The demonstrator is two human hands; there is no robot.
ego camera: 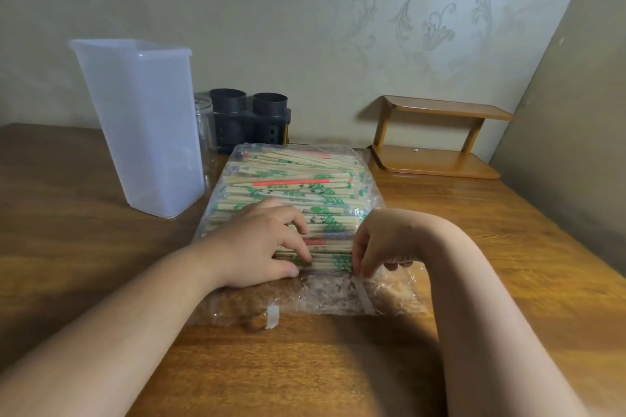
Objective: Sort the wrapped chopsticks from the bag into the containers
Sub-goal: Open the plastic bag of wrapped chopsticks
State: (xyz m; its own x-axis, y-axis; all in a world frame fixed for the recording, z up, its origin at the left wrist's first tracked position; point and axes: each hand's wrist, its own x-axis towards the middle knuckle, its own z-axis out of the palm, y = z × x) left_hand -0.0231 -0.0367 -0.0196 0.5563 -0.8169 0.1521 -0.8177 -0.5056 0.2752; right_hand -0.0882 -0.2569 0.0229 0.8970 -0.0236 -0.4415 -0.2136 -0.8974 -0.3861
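A clear plastic bag (338,294) lies on the wooden table, packed with wrapped chopsticks (294,186) in green and red printed sleeves. My left hand (261,244) rests on the near part of the pack, fingers curled and pressing on the chopsticks. My right hand (379,247) pinches the bag's plastic at its near right side, fingertips pointing down. A tall translucent container (142,125) stands at the left. Behind the bag a black twin-tube holder (250,118) and a clear jar (205,125) stand by the wall.
A small wooden two-tier shelf (437,139) sits at the back right against the wall. The bag's loose near end lies crumpled with white tape strips (272,316). Wall panel rises close on the right. Bare tabletop (84,247) stretches left and toward me.
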